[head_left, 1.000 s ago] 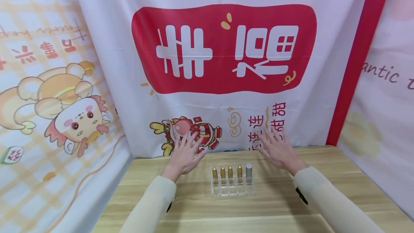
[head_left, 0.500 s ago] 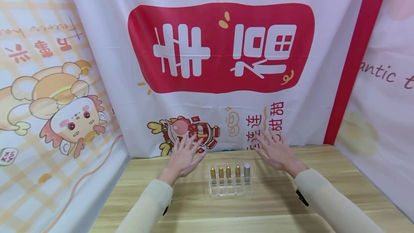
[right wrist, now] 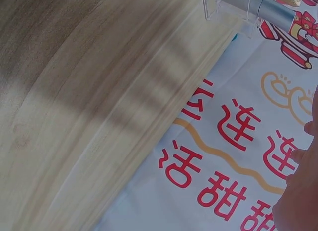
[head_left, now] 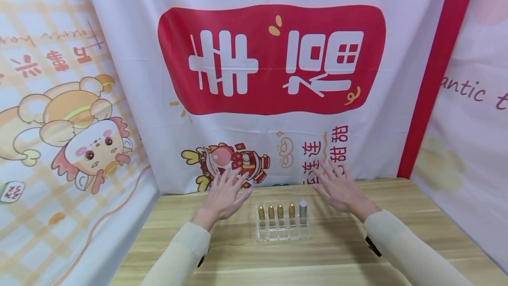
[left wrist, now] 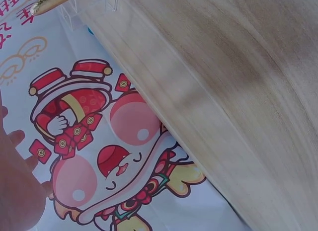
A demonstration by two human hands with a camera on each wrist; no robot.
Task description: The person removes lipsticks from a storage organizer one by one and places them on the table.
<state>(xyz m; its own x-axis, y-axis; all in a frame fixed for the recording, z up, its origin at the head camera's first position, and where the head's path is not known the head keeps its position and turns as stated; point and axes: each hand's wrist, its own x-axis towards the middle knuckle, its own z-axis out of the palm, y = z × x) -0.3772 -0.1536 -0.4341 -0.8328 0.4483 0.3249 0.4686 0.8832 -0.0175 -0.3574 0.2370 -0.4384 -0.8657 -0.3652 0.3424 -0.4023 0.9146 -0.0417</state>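
Note:
A clear plastic rack [head_left: 283, 234] stands on the wooden table between my two hands. It holds several gold, round-topped tubes [head_left: 280, 212] in a row, upright, with one silver cylindrical tube [head_left: 303, 209] at its right end. To the left of the rack, my left hand [head_left: 223, 197] is spread with its fingers pointing forward, and holds nothing. My right hand [head_left: 342, 190], likewise spread and holding nothing, is to the right of the rack. Parts of the left hand [left wrist: 20, 189] and right hand [right wrist: 300, 191] appear at the edges of their wrist views, apart from the rack.
A white printed cloth [head_left: 274, 144] with a red panel hangs behind the table's far edge. Printed cloths also hang at the left [head_left: 71, 114] and right [head_left: 468, 144]. The wooden tabletop [head_left: 278, 261] extends in front of the rack.
The head view has shifted slightly. Both hands stay spread in nearly the same place, and the rack with its tubes has not moved on the table.

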